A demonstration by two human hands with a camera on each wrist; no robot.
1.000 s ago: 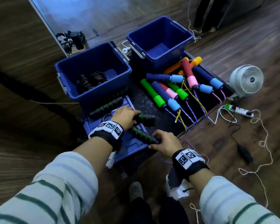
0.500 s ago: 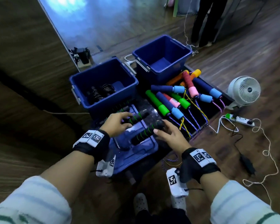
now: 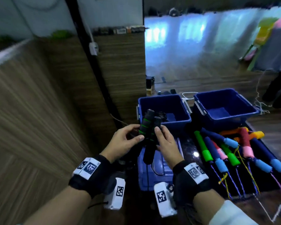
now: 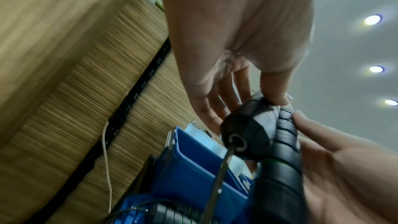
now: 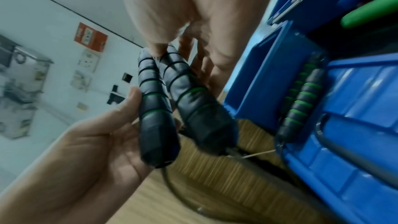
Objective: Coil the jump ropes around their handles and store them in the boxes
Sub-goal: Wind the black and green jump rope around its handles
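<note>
Two black jump-rope handles with green rings (image 3: 147, 127) stand upright side by side, raised in front of the left blue box (image 3: 182, 118). My left hand (image 3: 136, 133) pinches them from the left, thumb on the front. From the right, my right hand (image 3: 159, 135) grips the same pair. In the right wrist view the handles (image 5: 155, 108) sit between my right thumb above and my left palm (image 5: 86, 142) below. Their thin black cord (image 4: 219, 176) hangs down. A coiled black rope (image 3: 162, 114) lies in the left box.
The right blue box (image 3: 201, 104) stands beside the left one. A blue lid (image 3: 161, 169) lies under my hands, with another black-and-green handle pair (image 5: 301, 101) beside it. Several colourful foam-handled ropes (image 3: 230, 153) lie on a black mat at right. A wood-panelled wall (image 3: 55, 111) is at left.
Both hands have lifted the two black handles off the lid and brought them together upright. The head view has tilted up toward the room.
</note>
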